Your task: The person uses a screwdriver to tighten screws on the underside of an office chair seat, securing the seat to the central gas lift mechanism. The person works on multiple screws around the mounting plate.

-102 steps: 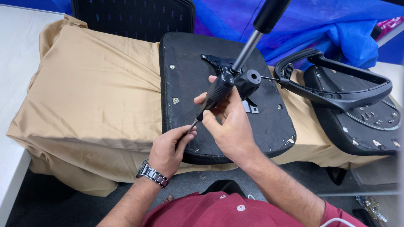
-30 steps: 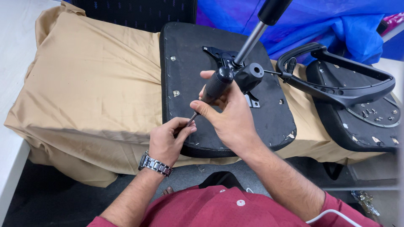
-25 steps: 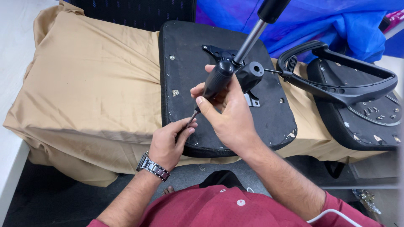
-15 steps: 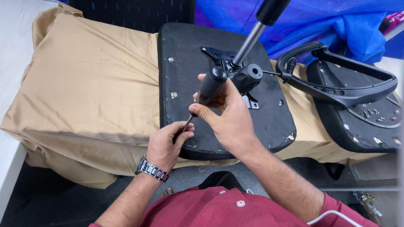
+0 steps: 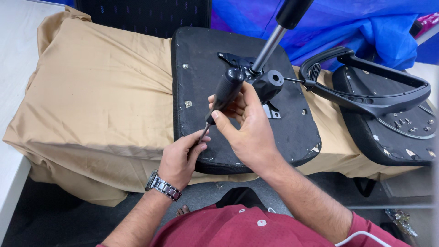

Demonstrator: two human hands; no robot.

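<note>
The screwdriver [image 5: 222, 97] is tilting lower than earlier, over the upturned seat base [image 5: 238, 96]; right hand [image 5: 247, 130] is closing round its handle, left hand [image 5: 180, 158] is pinching its tip at the base's near edge.

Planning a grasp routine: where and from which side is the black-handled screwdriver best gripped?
Take the screwdriver by its thick black handle, around the middle, from the person's right side, as the right hand does now. The handle is the widest, rounded part and tilts up and away from the upturned seat base. The thin shaft at the low end is pinched by the left hand, so it offers little purchase.
</note>
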